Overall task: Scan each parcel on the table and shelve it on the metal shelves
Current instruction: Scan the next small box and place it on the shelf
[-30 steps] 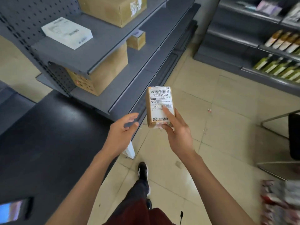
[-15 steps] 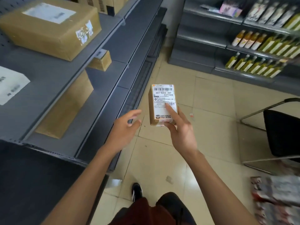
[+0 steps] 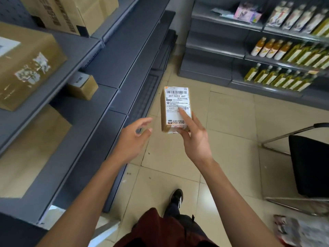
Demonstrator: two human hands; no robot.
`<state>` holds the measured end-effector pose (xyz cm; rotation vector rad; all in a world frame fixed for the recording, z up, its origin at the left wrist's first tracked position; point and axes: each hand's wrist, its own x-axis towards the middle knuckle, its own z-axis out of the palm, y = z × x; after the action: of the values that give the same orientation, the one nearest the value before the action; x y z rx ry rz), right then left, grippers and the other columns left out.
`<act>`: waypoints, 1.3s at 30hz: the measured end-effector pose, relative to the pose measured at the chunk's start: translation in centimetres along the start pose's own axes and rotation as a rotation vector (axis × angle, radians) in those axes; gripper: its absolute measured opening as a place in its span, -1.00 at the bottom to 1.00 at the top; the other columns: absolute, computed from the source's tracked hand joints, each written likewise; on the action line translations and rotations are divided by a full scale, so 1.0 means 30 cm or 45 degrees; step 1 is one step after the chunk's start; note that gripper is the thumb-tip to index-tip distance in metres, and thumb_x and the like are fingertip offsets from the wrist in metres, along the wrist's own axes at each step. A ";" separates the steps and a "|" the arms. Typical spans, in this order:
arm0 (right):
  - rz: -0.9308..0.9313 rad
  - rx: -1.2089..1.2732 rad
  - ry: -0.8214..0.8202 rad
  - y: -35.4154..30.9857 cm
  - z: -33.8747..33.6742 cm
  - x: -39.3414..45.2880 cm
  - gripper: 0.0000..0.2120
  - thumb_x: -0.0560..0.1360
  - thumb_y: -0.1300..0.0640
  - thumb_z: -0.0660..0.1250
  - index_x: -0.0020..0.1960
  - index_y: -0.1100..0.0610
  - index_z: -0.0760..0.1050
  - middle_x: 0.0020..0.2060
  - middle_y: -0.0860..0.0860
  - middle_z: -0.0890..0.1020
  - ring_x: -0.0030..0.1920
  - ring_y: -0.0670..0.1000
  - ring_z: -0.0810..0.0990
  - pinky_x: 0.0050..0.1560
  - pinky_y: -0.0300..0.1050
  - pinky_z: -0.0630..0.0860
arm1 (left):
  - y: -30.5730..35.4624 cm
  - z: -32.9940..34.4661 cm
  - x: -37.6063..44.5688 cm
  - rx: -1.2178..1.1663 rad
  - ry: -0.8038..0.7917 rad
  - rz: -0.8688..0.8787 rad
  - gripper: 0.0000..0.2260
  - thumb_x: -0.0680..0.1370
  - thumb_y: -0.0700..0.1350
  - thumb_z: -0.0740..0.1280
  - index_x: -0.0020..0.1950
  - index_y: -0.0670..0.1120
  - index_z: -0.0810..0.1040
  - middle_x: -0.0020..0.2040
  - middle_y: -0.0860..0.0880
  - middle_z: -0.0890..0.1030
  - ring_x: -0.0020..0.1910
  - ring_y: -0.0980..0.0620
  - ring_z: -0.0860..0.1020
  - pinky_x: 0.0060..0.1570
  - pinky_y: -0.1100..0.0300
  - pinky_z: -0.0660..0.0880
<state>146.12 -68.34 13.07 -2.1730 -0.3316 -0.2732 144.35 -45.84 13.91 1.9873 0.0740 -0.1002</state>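
Note:
A small brown parcel [image 3: 173,111] with a white barcode label stands upright in the air over the floor. My right hand [image 3: 193,138] holds it from below, thumb laid across the label. Just left of it my left hand [image 3: 134,139] hovers with fingers loosely spread, holding nothing and not touching the parcel. The grey metal shelves [image 3: 114,56] run along the left, beside both hands.
The shelves carry a large taped carton [image 3: 26,63], a small box [image 3: 82,86], another carton [image 3: 33,147] below and stacked boxes [image 3: 71,13] at the top. Bottles [image 3: 284,75] fill racks at the right. A black chair [image 3: 308,164] stands on the tiled floor.
I have walked forward along the shelves, so the cartons slid nearer and leftward. My right hand still holds the parcel upright; my left hand stays beside it with fingers a bit more spread.

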 end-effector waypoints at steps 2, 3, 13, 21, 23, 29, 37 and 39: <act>-0.022 0.014 0.000 0.058 -0.025 0.084 -0.37 0.54 0.43 0.35 0.55 0.05 0.37 0.38 0.03 0.49 0.19 0.07 0.57 0.07 -0.05 0.59 | 0.027 0.036 0.076 -0.002 0.026 -0.014 -0.69 0.65 -0.06 0.34 0.38 0.16 0.55 0.29 0.24 0.59 0.28 0.32 0.51 0.27 0.27 0.42; -0.036 0.016 -0.005 0.083 -0.034 0.123 -0.37 0.54 0.43 0.35 0.54 0.06 0.38 0.38 0.03 0.49 0.19 0.06 0.57 0.08 -0.14 0.57 | 0.039 0.052 0.111 -0.012 0.047 -0.023 -0.70 0.65 -0.06 0.34 0.37 0.17 0.55 0.28 0.26 0.59 0.27 0.33 0.51 0.26 0.30 0.42; -0.159 0.031 -0.134 0.236 -0.018 0.472 -0.38 0.53 0.45 0.36 0.52 0.09 0.40 0.35 0.06 0.51 0.13 -0.16 0.49 0.09 -0.54 0.37 | 0.048 0.105 0.395 -0.086 0.238 -0.087 -0.72 0.63 -0.11 0.37 0.28 0.21 0.59 0.18 0.35 0.62 0.22 0.33 0.55 0.20 0.39 0.43; -0.137 0.034 -0.287 0.349 0.141 0.826 -0.34 0.55 0.40 0.38 0.55 -0.03 0.36 0.40 -0.04 0.48 0.13 -0.17 0.53 0.09 -0.52 0.40 | -0.049 0.023 0.736 -0.095 0.302 -0.193 -0.72 0.64 -0.08 0.36 0.34 0.11 0.59 0.24 0.19 0.63 0.25 0.30 0.53 0.15 0.51 0.38; -0.143 0.045 -0.347 0.371 0.184 0.922 -0.33 0.56 0.39 0.37 0.55 -0.07 0.34 0.41 -0.07 0.46 0.19 -0.16 0.53 0.12 -0.51 0.40 | -0.063 -0.011 0.837 -0.094 0.350 -0.186 -0.71 0.64 -0.09 0.36 0.36 0.07 0.59 0.25 0.19 0.62 0.26 0.28 0.53 0.20 0.46 0.41; -0.192 0.048 -0.432 0.395 0.291 1.166 -0.33 0.57 0.40 0.34 0.56 -0.09 0.32 0.46 -0.08 0.42 0.30 -0.06 0.52 0.19 -0.22 0.55 | -0.062 -0.096 1.054 -0.121 0.407 -0.213 -0.71 0.64 -0.11 0.37 0.36 0.04 0.59 0.22 0.19 0.62 0.24 0.29 0.53 0.28 0.31 0.44; -0.233 0.150 -0.621 0.379 0.419 1.368 -0.39 0.59 0.41 0.31 0.55 -0.01 0.36 0.49 -0.01 0.40 0.33 -0.03 0.53 0.26 -0.01 0.57 | -0.070 -0.190 1.135 -0.189 0.568 -0.321 -0.69 0.65 -0.10 0.35 0.40 0.03 0.57 0.26 0.18 0.60 0.26 0.28 0.52 0.24 0.38 0.39; -0.271 0.162 -0.671 0.377 0.449 1.416 -0.38 0.58 0.41 0.32 0.56 0.01 0.35 0.48 -0.01 0.40 0.34 -0.01 0.53 0.27 -0.02 0.56 | -0.078 -0.200 1.150 -0.213 0.622 -0.356 -0.69 0.65 -0.10 0.34 0.40 0.02 0.56 0.29 0.17 0.59 0.28 0.27 0.51 0.27 0.34 0.39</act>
<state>190.81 -57.95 10.09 -2.0579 -0.8543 0.2089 178.64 -39.19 10.59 1.7849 0.6549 0.2082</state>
